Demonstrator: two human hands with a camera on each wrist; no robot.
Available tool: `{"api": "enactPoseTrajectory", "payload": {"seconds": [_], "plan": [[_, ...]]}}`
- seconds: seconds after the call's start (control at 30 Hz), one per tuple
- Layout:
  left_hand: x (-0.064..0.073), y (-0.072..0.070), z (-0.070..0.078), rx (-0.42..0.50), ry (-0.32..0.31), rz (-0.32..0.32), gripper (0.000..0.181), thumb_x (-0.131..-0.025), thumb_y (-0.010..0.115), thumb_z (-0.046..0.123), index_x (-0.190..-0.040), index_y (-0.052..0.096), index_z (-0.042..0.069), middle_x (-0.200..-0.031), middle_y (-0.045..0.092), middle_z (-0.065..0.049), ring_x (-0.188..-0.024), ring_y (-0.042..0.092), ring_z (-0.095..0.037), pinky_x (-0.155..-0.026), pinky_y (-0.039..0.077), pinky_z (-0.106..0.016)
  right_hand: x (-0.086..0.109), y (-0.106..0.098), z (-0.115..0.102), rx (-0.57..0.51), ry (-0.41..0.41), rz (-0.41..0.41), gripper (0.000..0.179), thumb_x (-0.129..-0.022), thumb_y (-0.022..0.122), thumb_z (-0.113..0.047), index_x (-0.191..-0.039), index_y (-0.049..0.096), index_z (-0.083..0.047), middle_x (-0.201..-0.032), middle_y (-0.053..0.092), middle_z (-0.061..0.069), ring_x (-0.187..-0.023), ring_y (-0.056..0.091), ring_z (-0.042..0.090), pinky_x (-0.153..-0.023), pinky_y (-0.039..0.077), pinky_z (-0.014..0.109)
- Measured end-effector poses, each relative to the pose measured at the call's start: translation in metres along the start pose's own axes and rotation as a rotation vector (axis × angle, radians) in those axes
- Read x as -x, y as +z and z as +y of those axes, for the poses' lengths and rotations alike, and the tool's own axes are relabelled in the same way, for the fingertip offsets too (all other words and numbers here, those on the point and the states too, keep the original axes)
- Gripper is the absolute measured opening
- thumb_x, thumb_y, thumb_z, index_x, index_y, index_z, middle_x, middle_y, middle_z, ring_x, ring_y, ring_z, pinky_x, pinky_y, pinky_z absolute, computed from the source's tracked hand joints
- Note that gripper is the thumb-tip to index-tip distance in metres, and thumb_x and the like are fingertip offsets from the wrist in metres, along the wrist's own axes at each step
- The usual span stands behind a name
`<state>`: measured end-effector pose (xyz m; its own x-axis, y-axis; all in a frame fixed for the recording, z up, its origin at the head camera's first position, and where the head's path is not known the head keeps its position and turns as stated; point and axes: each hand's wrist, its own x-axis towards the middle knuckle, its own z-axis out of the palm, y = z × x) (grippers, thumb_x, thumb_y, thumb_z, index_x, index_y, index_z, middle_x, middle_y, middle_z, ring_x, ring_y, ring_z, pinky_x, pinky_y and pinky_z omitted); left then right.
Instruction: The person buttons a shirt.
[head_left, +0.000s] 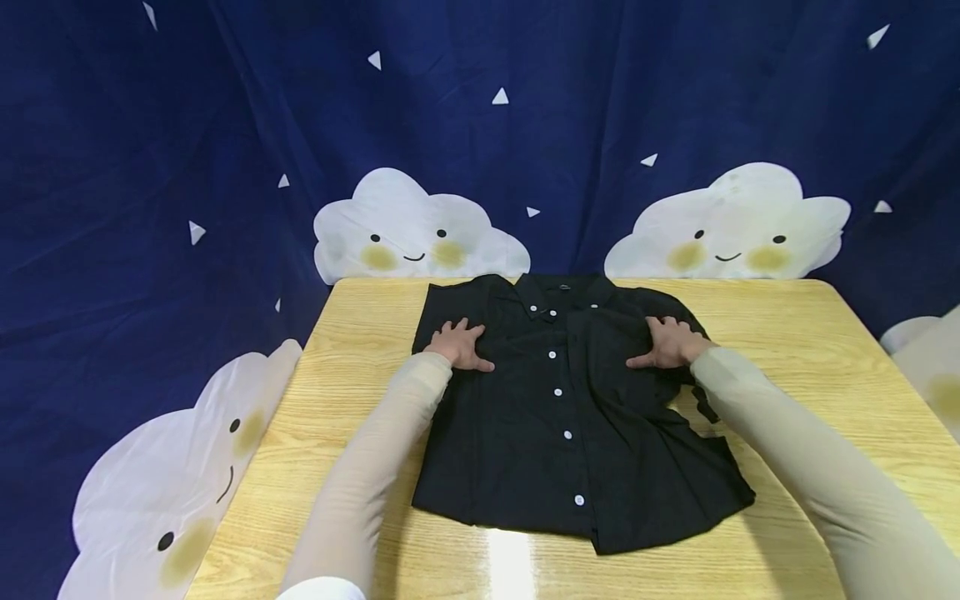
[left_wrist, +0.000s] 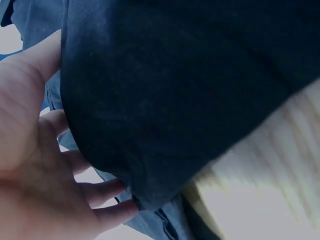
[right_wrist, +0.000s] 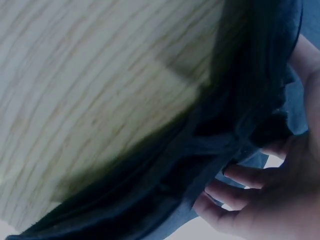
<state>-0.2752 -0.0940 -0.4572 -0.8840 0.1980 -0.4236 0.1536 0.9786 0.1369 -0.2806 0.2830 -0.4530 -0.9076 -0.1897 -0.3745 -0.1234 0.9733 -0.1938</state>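
Note:
A black button-up shirt (head_left: 517, 417) with white buttons lies front up, its collar at the table's far edge. My left hand (head_left: 457, 345) rests on the shirt's left side below the shoulder, fingers spread and pointing away. On the opposite side my right hand (head_left: 669, 343) lies with its thumb stretched toward the button line. In the left wrist view the fingertips of the left hand (left_wrist: 55, 165) touch the dark cloth. The right wrist view has the right hand (right_wrist: 265, 195) against bunched cloth. The shirt's right half is wrinkled, and its right sleeve is crumpled beside my forearm.
The shirt lies on a light wood table (head_left: 352, 350). Behind it hangs a dark blue curtain (head_left: 450, 100) with white triangles and smiling clouds. A bright light reflection shows on the wood at the near edge of the shirt.

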Motion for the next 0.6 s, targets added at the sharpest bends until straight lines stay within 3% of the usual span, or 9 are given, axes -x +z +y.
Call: {"api": "enactPoseTrajectory", "payload": {"seconds": [0.27, 0.47, 0.6], "plan": [[-0.0005, 0.0001, -0.0005, 0.016, -0.010, -0.011, 0.091, -0.080, 0.065, 0.059, -0.151, 0.021, 0.025, -0.157, 0.009, -0.009, -0.141, 0.007, -0.038, -0.109, 0.014, -0.055, 0.0020, -0.0018, 0.0039, 0.060, -0.070, -0.036, 0.118, -0.072, 0.069, -0.065, -0.143, 0.013, 0.012, -0.139, 0.018, 0.043, -0.124, 0.020, 0.062, -0.097, 0.025, 0.066], [0.0023, 0.0002, -0.0003, 0.016, -0.017, -0.038, 0.096, -0.078, 0.065, 0.062, -0.152, 0.016, 0.027, -0.158, 0.004, -0.008, -0.141, 0.004, -0.038, -0.108, 0.015, -0.058, 0.0042, -0.0002, 0.0055, 0.072, -0.098, -0.104, 0.125, -0.071, 0.068, -0.066, -0.144, 0.005, 0.012, -0.141, 0.004, 0.045, -0.128, 0.008, 0.062, -0.100, 0.018, 0.067], [0.0013, -0.0015, 0.0015, -0.028, 0.000, -0.012, 0.091, -0.080, 0.064, 0.061, -0.151, 0.022, 0.023, -0.156, 0.013, -0.011, -0.140, 0.010, -0.039, -0.109, 0.014, -0.056, -0.0007, 0.0006, 0.0057, 0.032, -0.098, -0.048, 0.118, -0.075, 0.064, -0.067, -0.143, 0.010, 0.013, -0.140, 0.008, 0.045, -0.127, 0.012, 0.062, -0.099, 0.020, 0.067]]}}
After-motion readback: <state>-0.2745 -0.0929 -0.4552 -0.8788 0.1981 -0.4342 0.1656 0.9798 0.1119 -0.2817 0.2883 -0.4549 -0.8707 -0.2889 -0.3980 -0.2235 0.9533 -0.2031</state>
